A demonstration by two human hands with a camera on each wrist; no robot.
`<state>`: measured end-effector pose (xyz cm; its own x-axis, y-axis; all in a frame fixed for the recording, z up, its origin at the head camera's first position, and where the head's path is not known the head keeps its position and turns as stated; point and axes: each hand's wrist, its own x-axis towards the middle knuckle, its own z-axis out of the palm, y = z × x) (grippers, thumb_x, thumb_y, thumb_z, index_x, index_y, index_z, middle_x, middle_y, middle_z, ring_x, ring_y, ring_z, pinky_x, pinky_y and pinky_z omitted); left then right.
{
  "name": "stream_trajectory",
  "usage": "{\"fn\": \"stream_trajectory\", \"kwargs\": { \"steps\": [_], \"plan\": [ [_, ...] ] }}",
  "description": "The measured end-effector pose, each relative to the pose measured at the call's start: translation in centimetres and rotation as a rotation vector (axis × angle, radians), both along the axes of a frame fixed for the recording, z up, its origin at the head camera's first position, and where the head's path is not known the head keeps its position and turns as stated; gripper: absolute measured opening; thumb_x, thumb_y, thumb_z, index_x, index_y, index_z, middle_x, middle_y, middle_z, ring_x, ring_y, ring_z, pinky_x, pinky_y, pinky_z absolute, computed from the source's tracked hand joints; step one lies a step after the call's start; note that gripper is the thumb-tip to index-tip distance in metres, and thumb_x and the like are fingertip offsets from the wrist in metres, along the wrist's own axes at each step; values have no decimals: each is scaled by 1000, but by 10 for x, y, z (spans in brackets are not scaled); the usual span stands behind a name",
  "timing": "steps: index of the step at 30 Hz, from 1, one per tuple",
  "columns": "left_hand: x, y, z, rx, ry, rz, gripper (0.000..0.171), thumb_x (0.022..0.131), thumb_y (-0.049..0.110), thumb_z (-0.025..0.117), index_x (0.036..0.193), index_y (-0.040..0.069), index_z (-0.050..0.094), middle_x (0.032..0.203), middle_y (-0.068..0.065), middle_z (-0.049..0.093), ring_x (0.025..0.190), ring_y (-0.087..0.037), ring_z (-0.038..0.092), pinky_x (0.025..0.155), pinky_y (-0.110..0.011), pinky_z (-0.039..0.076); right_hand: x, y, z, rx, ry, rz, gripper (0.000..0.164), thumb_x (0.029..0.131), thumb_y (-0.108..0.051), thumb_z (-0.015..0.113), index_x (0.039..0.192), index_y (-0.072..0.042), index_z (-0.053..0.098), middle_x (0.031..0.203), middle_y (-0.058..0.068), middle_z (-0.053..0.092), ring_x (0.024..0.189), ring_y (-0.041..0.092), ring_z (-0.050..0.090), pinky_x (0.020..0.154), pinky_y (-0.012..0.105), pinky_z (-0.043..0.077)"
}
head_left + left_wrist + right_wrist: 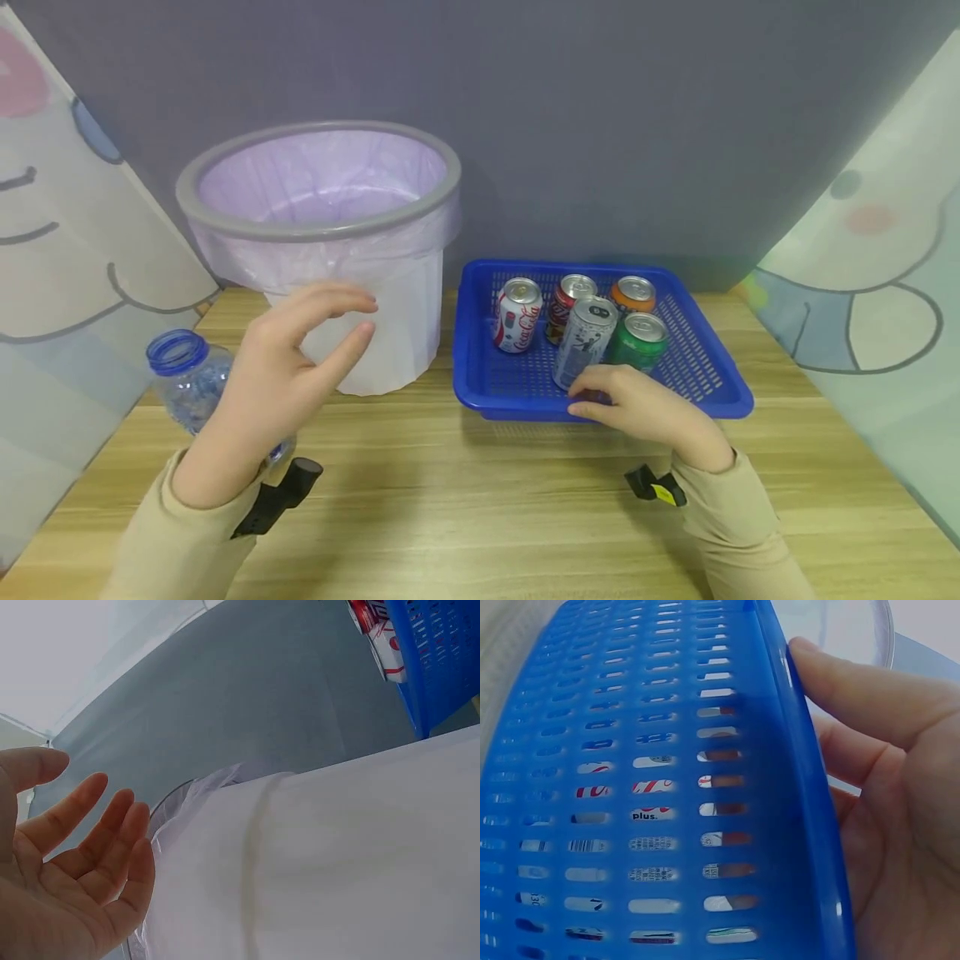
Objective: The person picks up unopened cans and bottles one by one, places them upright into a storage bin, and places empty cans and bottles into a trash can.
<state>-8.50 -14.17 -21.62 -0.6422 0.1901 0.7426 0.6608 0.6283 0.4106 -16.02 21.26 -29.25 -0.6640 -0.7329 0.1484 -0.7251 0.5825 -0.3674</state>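
My left hand point(281, 358) hovers in front of the white bin point(397, 333), thumb and fingers apart and nothing between them. The left wrist view shows its fingers point(97, 847) loosely bent beside the bin's side. My right hand point(637, 404) is at the front rim of the blue basket point(472, 367), its fingertips close to the base of a tall silver can point(585, 342). Through the slots in the right wrist view, parts of its fingers show behind the basket wall, and the thumb point(855, 682) lies at the rim.
Also in the basket are a white Coca-Cola can point(518, 317), a dark red can point(572, 304), an orange can point(633, 292) and a green can point(639, 342). A clear plastic bottle with a blue neck point(178, 354) lies partly behind the left arm. A purple liner point(322, 175) covers the bin's inside.
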Motion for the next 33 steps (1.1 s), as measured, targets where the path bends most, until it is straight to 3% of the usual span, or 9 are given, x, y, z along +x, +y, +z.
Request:
{"fn": "stream_trajectory", "kwargs": {
  "steps": [4, 8, 13, 17, 21, 24, 28, 33],
  "plan": [
    [3, 0, -7, 22, -16, -16, 21, 81, -4, 66, 99, 6, 70, 106, -6, 68, 111, -17, 57, 100, -14, 38, 1, 2, 8, 40, -20, -5, 10, 90, -20, 64, 95, -12, 68, 91, -7, 65, 77, 1, 56, 68, 30, 53],
    [9, 1, -15, 56, -22, -19, 22, 81, -5, 66, 100, 6, 70, 103, -4, 68, 108, -7, 57, 96, -13, 40, 2, -1, 33, 80, 6, 0, 9, 90, -21, 64, 96, -15, 68, 91, -9, 65, 77, -1, 56, 67, 27, 52],
    [14, 0, -22, 77, -21, -19, 21, 81, -6, 66, 97, 6, 70, 101, -4, 68, 106, -3, 57, 92, -12, 41, -4, -23, 83, 16, 215, 59, 7, 88, -15, 68, 94, -15, 69, 90, -6, 63, 78, 5, 56, 68, 28, 50],
    [15, -1, -24, 80, -13, -22, 22, 81, -7, 66, 97, 6, 70, 100, -5, 69, 105, -4, 58, 91, -12, 42, -20, -54, 123, -149, 396, 116, 14, 86, -10, 68, 99, -5, 68, 97, 6, 65, 93, 20, 59, 85, 37, 48],
    [16, -4, -25, 71, 0, -25, 21, 81, -7, 66, 97, 7, 70, 99, -6, 69, 104, -2, 58, 93, -12, 42, -37, -87, 149, -264, 493, 148, 24, 88, -13, 67, 106, 1, 65, 108, 15, 63, 109, 29, 53, 100, 41, 39],
    [17, -6, -28, 56, -2, -13, 20, 82, -6, 66, 96, 7, 70, 98, -6, 68, 103, 0, 57, 92, -10, 41, -47, -110, 158, -263, 482, 134, 29, 91, -18, 63, 113, 1, 63, 116, 15, 60, 116, 28, 50, 106, 38, 35],
    [18, -7, -33, 66, -14, -11, 22, 82, -6, 66, 97, 8, 70, 98, -4, 69, 103, 1, 57, 88, -9, 42, -57, -135, 161, -218, 393, 98, 33, 96, -23, 55, 120, -1, 60, 122, 12, 58, 120, 24, 48, 108, 34, 33],
    [14, -4, -42, 76, -54, -23, 24, 82, -7, 66, 97, 11, 71, 99, -1, 69, 102, -1, 58, 89, -9, 41, -66, -158, 158, -203, 292, 86, 29, 99, -24, 49, 115, -4, 63, 117, 9, 61, 112, 20, 52, 101, 30, 38]
  ]
}}
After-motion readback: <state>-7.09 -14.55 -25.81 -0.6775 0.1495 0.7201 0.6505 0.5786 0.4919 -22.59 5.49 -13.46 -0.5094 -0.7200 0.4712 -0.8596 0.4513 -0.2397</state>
